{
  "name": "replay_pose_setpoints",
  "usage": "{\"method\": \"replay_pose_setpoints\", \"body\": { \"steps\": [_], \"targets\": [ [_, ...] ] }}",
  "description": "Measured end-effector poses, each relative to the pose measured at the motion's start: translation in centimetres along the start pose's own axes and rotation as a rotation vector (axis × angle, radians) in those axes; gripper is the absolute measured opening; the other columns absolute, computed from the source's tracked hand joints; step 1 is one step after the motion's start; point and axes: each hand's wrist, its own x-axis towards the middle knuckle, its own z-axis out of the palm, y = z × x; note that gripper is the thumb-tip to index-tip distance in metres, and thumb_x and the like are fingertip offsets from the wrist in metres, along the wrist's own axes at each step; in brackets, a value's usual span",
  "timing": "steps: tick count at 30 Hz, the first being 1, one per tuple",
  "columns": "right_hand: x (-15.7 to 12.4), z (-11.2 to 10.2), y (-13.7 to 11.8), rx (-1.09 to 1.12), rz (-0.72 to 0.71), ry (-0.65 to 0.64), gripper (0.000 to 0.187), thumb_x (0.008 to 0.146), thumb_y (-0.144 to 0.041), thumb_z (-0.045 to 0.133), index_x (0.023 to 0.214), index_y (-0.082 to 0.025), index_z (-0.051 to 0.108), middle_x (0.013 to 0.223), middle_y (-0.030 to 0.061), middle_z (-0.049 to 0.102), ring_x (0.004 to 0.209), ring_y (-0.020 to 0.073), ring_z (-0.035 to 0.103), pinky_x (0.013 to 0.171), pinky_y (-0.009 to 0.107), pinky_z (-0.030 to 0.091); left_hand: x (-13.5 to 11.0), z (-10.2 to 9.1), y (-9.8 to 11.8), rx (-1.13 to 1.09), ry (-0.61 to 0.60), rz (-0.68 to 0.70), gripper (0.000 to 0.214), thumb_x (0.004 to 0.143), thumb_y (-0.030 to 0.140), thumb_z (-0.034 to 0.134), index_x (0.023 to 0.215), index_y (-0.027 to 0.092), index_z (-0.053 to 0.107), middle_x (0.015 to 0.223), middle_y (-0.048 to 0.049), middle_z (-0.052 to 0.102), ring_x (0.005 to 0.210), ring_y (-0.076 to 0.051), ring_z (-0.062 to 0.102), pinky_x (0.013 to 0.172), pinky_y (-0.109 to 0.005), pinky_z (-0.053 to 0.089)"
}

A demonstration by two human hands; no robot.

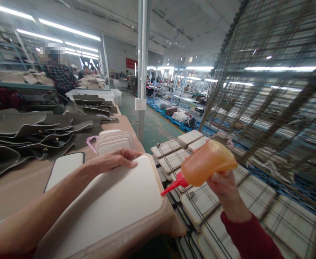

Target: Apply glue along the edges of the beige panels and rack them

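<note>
A white panel [120, 194] with rounded corners and a tan border lies at the front edge of the table. My left hand [117, 160] is closed at its far edge, thumb on the white face, the other fingers partly hidden. My right hand [224, 187] grips a squeeze bottle [205, 163] of amber liquid, tilted down to the left. The tip of its red nozzle [174, 184] meets the panel's right border, near the rounded corner. Just behind my left hand stands a stack of smaller pale panels [114, 138] with a pink strap beside it.
On the right, a wire rack [201, 201] carries several white panels, and upright mesh shelves [268, 72] rise behind it. Dark grey folded pieces [31, 129] are heaped on the left. A metal post [141, 72] stands ahead, and a person [59, 73] works at the far left.
</note>
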Motion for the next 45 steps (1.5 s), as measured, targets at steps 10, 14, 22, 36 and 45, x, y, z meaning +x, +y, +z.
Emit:
{"method": "replay_pose_setpoints", "body": {
  "steps": [10, 14, 22, 36, 45],
  "targets": [
    [-0.8, -0.1, 1.2, -0.02, -0.112, 0.2, 0.067, 0.052, -0.028, 0.082, 0.115, -0.031, 0.059, 0.09, 0.0015, 0.07, 0.073, 0.0195, 0.063, 0.073, 0.039, 0.054, 0.2, -1.8, -1.4, -0.134, 0.123, 0.073, 0.062, 0.069, 0.02, 0.073, 0.129, 0.017, 0.057, 0.092, -0.0125, 0.074, 0.07, -0.026, 0.071, 0.058, -0.03, 0.056],
    [-1.2, 0.2, 1.8, -0.049, -0.176, 0.295, 0.063, 0.054, -0.027, 0.082, 0.113, -0.029, 0.06, 0.088, 0.0016, 0.069, 0.072, 0.018, 0.062, 0.071, 0.037, 0.053, 0.2, -2.3, -1.8, -0.163, 0.213, 0.091, 0.067, 0.068, 0.019, 0.075, 0.132, 0.017, 0.054, 0.09, -0.0127, 0.074, 0.066, -0.025, 0.07, 0.055, -0.028, 0.056],
    [-2.0, 0.8, 3.3, -0.117, -0.267, 0.416, 0.059, 0.061, -0.028, 0.077, 0.116, -0.024, 0.055, 0.115, 0.0091, 0.063, 0.099, 0.0255, 0.061, 0.085, 0.044, 0.05, 1.3, -2.9, -3.1, -0.282, 0.356, 0.14, 0.069, 0.065, 0.02, 0.078, 0.131, 0.018, 0.055, 0.085, -0.0109, 0.076, 0.063, -0.024, 0.071, 0.055, -0.029, 0.058],
    [-1.2, 1.3, 4.1, 0.008, -0.271, 0.453, 0.044, 0.058, -0.017, 0.079, 0.098, -0.024, 0.061, 0.09, -0.0003, 0.063, 0.083, 0.0159, 0.061, 0.08, 0.031, 0.052, 2.6, -2.1, -3.8, -0.363, 0.472, 0.122, 0.076, 0.061, 0.015, 0.08, 0.132, 0.016, 0.052, 0.083, -0.0072, 0.076, 0.063, -0.022, 0.07, 0.055, -0.027, 0.057],
    [-0.5, 1.0, 4.0, -0.02, -0.219, 0.424, 0.066, 0.053, -0.021, 0.082, 0.115, -0.026, 0.058, 0.105, 0.0033, 0.062, 0.088, 0.0173, 0.06, 0.08, 0.031, 0.051, 2.6, -2.2, -4.1, -0.41, 0.49, 0.132, 0.069, 0.064, 0.016, 0.078, 0.128, 0.016, 0.055, 0.082, -0.0078, 0.076, 0.062, -0.021, 0.07, 0.054, -0.028, 0.057]
  ]
}}
